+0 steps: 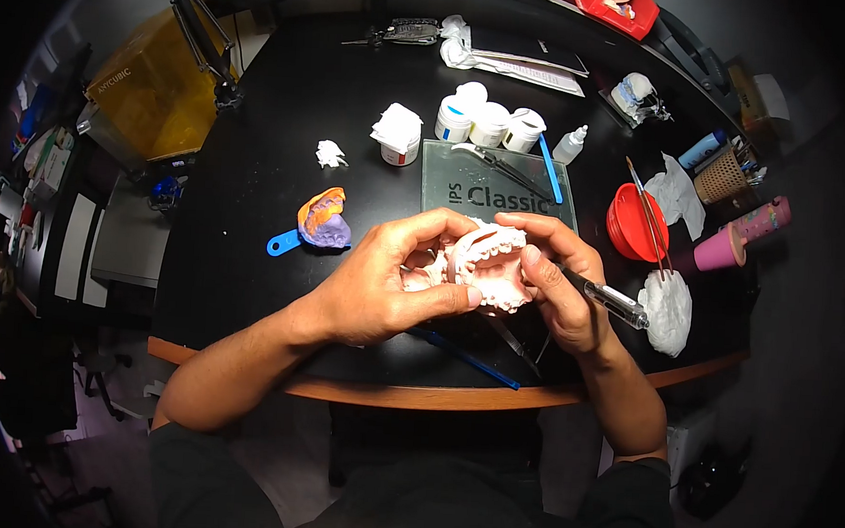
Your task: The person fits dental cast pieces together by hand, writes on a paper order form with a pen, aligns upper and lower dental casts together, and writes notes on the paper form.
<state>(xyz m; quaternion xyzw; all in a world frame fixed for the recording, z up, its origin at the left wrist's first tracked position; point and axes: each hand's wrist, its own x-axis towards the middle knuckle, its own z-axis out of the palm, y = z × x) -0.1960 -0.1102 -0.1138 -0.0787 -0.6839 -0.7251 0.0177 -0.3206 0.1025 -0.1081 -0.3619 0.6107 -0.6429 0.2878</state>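
Over the front of the desk, my left hand (379, 276) is closed around pale pinkish dental casts. One dental cast (501, 280) faces up with its row of teeth showing, my left thumb pressing on its near edge. Another pale part (424, 267) shows under the left palm, and I cannot tell whether the two are joined. The fingers of my right hand (573, 305) grip the far right side of the cast. A dark pen with a clear end (616, 303) also rests in that hand, pointing out to the right. Tools lying under the hands are partly hidden.
Behind the hands lies a glass slab (502, 199) with tweezers on it. White jars (489, 124) stand beyond. To the left is an orange-and-purple impression in a blue tray (285, 242). On the right are a red bowl (625, 222), a brush and crumpled white tissue (665, 315).
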